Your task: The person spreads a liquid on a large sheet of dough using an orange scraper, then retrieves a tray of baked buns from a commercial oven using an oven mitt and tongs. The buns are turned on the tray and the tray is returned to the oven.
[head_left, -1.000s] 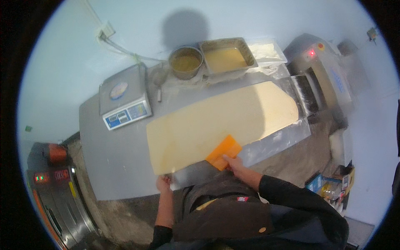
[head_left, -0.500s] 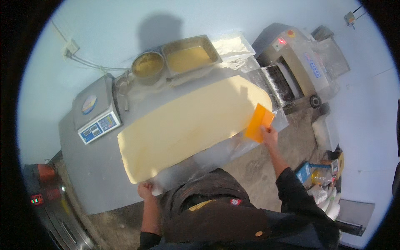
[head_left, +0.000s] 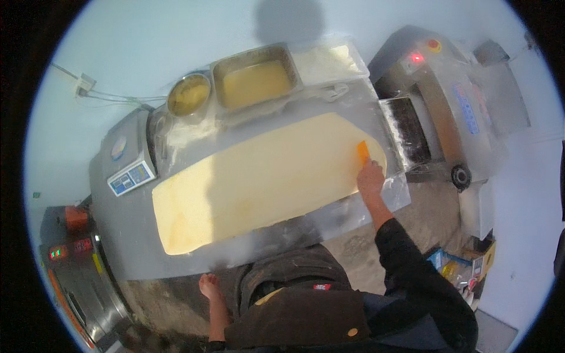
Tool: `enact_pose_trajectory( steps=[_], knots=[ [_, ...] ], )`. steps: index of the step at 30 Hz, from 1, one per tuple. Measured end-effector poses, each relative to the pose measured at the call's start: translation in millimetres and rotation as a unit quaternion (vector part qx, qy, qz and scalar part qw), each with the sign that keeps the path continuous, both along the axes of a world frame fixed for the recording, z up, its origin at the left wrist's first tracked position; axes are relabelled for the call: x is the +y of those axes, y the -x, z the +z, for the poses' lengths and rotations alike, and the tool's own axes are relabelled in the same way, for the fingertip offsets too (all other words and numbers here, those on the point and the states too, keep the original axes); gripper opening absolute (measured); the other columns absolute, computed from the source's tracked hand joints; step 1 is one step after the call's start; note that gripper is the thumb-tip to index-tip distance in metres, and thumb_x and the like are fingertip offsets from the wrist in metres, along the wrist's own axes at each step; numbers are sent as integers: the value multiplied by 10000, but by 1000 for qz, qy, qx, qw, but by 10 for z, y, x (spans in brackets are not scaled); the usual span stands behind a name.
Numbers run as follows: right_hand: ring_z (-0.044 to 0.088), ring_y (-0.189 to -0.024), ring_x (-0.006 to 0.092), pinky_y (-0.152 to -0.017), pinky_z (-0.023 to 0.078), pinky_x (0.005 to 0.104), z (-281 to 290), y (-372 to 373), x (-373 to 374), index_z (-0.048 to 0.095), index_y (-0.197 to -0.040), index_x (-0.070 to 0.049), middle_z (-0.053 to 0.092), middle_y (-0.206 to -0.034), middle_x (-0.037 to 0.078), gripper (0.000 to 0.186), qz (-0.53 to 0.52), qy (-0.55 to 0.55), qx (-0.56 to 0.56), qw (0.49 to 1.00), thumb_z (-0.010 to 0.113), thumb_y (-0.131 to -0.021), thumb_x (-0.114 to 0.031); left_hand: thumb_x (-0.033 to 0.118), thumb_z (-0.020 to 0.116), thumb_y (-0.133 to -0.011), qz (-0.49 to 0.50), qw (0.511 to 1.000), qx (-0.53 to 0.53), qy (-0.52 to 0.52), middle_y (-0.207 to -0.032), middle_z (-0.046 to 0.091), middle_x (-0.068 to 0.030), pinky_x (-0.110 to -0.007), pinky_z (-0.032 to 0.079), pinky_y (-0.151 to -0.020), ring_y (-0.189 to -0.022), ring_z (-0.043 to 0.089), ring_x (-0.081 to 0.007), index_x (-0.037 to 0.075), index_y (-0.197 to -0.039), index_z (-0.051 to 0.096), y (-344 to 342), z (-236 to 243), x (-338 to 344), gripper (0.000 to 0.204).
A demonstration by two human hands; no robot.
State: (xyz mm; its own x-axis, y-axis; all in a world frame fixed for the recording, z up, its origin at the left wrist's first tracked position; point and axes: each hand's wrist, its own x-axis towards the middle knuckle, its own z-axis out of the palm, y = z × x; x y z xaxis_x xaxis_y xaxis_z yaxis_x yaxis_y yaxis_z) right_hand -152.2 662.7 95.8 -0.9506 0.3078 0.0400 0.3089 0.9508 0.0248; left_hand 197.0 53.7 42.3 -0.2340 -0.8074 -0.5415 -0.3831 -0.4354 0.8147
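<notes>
A long sheet of pale yellow dough [head_left: 259,182] lies flat across the grey table, slanting up toward the right. My right hand [head_left: 371,178] is over the dough's right end, its fingers closed on an orange dough scraper [head_left: 363,152]. The scraper is tilted, so only a narrow part of it shows. Whether its edge touches the dough I cannot tell. Just off the table's near edge, my left hand [head_left: 209,286] hangs with its fingers curled in and nothing visible in them.
A digital scale [head_left: 130,170] stands at the table's left. Along the back are a round metal pot [head_left: 189,96], a rectangular metal pan [head_left: 219,76] with yellowish contents, and a tub of white flour [head_left: 329,62]. A roller machine [head_left: 438,100] adjoins the table's right end.
My right hand has brought the scraper from the dough's near right edge onto its right end and tilted it. My left hand has drawn back from the table's edge.
</notes>
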Motion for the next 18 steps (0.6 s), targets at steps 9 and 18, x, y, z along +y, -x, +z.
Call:
enact_pose_trajectory(
  steps=[9,18],
  knots=[
    [705,-912,356,-759,611,480,-71,-514,-2290,639,-1105,-43,686,-1019,147,182,222,223,-47,948,575,-968,-144,114,588,-1056,152,961,99,-209,-699,470,-14,-344,309,-476,-538,372,-150,167,-859,560,-680,-280,439,206],
    [737,-1039,318,-893,607,443,354,-652,-3124,634,-1267,-5,739,-1163,166,284,219,538,-289,761,550,-1066,-187,120,653,-1048,-41,992,37,-111,-762,572,-36,-321,385,-495,-581,500,-152,64,-1066,611,-570,-272,313,73]
  ],
)
